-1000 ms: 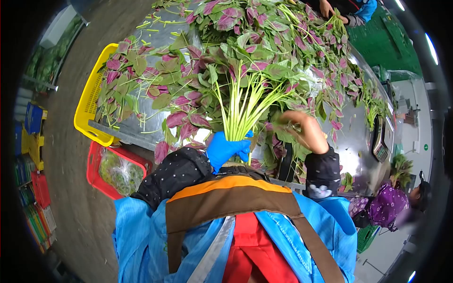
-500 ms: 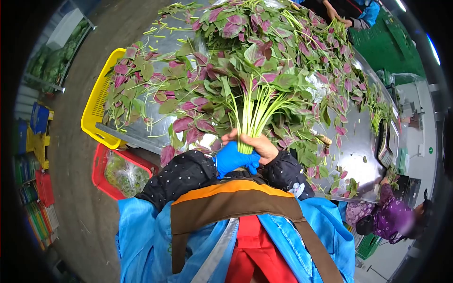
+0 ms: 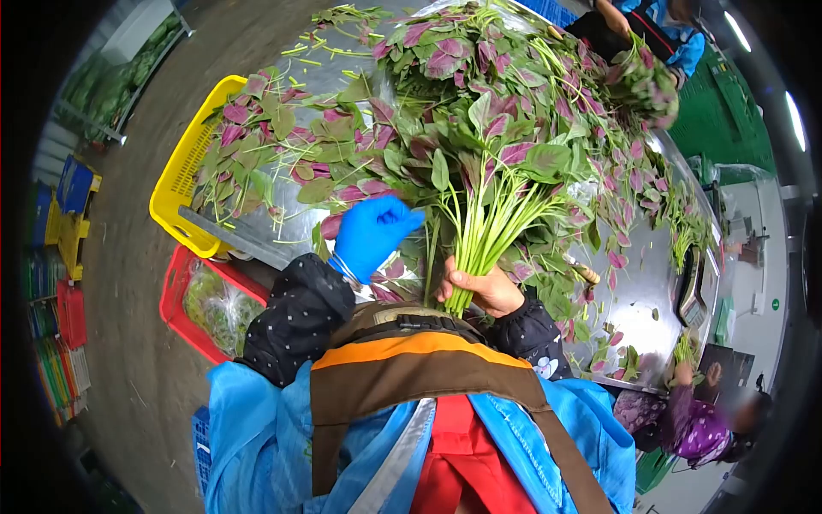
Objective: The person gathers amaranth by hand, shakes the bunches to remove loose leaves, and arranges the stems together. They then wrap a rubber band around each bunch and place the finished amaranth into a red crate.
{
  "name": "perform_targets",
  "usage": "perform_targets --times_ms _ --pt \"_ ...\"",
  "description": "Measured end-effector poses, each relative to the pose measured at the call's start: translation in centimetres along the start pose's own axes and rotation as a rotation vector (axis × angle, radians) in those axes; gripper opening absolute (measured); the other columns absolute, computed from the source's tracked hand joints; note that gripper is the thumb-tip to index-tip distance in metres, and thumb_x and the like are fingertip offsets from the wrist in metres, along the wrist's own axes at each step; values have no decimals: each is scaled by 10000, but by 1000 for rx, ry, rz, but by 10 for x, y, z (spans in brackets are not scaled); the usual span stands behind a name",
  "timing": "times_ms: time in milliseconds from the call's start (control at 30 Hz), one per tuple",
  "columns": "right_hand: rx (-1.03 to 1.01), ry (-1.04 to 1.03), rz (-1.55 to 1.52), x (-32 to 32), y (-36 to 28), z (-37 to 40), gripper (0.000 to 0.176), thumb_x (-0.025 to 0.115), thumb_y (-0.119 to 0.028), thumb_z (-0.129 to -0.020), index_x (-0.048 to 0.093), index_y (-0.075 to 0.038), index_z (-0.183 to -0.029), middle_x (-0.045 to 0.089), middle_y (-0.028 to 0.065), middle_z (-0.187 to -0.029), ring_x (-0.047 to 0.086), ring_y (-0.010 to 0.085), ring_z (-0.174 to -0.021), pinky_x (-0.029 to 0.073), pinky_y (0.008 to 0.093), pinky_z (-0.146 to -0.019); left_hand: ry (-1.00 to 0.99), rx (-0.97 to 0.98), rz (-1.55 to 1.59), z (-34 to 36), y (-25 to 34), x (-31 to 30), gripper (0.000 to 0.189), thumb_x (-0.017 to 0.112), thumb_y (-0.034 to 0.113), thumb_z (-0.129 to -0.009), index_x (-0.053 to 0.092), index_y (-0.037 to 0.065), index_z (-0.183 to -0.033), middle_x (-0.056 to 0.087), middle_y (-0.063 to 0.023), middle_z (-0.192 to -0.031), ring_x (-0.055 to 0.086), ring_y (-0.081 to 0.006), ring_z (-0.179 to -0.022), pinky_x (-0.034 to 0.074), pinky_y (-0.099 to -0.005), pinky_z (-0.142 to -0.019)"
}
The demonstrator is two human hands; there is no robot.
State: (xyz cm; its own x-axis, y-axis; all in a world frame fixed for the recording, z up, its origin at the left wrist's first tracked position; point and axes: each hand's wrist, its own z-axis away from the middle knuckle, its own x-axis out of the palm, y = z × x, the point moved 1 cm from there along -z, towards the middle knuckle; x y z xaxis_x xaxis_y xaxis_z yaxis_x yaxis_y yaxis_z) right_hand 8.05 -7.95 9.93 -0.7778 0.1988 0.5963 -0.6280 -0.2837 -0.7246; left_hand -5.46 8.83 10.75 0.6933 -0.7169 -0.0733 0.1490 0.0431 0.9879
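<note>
A bunch of green-stemmed leaves [image 3: 492,214], green with purple patches, stands upright before my body. My bare right hand [image 3: 488,289] is wrapped round the lower stems. To the left of the bunch is my left hand [image 3: 370,238] in a blue glove, apart from the stems in my right hand. Its fingers are pressed together, and whether anything small is between them cannot be made out. A separate stem stands between the two hands. Behind the bunch, a large heap of the same leaves [image 3: 445,64] covers much of the metal table [image 3: 638,295].
A yellow crate [image 3: 184,176] with leaves is at the table's left corner. Below it, a red crate [image 3: 175,295] holds a clear bag of greens. One co-worker [image 3: 685,51] holds leaves at the upper right; another person [image 3: 698,428] is at the lower right, near a scale [image 3: 695,291].
My left hand has let go of the stems and moved left and up. My right hand still holds the bunch, now slightly lower. The co-worker at the upper right has lifted a bunch.
</note>
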Motion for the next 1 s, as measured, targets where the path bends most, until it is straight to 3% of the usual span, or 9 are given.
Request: perform_targets --times_ms 133,233,367,400,533,667,800,900,1000 --pt "3 4 102 8 -4 4 148 620 -126 -845 540 -29 -924 583 65 -744 591 179 -715 482 305 -675 101 123 -428 1 80 16 215 723 213 -716 664 92 -884 553 -56 -580 495 -87 -515 399 -252 -496" --pt "14 -24 208 9 -5 6 138 617 -125 -848 540 -27 -907 577 60 -735 588 170 -707 478 302 -670 -38 363 -806 -36 50 27 233 712 243 -685 667 88 -853 588 -119 -618 566 -178 -529 440 -307 -521" --pt "26 -39 229 8 -7 9 135 615 -129 -851 535 -26 -885 574 56 -731 586 164 -704 478 301 -665 -226 62 -571 -49 53 19 192 667 219 -678 674 77 -806 630 -144 -718 616 -284 -633 471 -360 -581" --pt "20 -52 187 8 -5 9 139 619 -127 -847 534 -27 -891 569 54 -723 581 161 -691 479 299 -656 -76 178 -474 -51 46 17 206 617 266 -690 674 84 -767 632 -145 -739 607 -335 -690 489 -412 -626" --pt "-7 1 67 11 -4 5 145 625 -113 -840 531 -31 -914 544 40 -705 564 148 -673 481 293 -639 155 232 -623 -44 34 15 205 645 271 -705 677 88 -791 640 -120 -733 619 -286 -658 488 -371 -608" --pt "7 22 -30 16 -1 5 144 628 -106 -836 533 -31 -915 543 40 -708 564 146 -677 482 294 -637 156 139 -161 -51 14 12 190 688 234 -724 664 71 -818 637 -75 -680 600 -182 -605 469 -303 -574" --pt "-8 99 49 13 3 2 153 629 -106 -836 532 -32 -927 557 44 -730 574 146 -661 483 293 -634 495 232 -120 -48 22 4 165 685 141 -758 649 48 -889 559 -12 -576 531 -53 -575 405 -237 -489" --pt "-36 139 131 17 7 2 143 625 -98 -840 532 -33 -929 573 41 -726 587 143 -653 480 284 -622 212 349 -375 -18 56 28 201 701 212 -753 649 114 -922 562 -26 -579 536 -81 -547 410 -264 -490" --pt "-44 176 194 21 6 -1 131 622 -86 -840 533 -29 -918 574 38 -720 587 137 -664 473 272 -615 44 350 -745 -24 48 41 253 678 361 -727 663 163 -882 621 -90 -654 600 -250 -568 466 -356 -526"
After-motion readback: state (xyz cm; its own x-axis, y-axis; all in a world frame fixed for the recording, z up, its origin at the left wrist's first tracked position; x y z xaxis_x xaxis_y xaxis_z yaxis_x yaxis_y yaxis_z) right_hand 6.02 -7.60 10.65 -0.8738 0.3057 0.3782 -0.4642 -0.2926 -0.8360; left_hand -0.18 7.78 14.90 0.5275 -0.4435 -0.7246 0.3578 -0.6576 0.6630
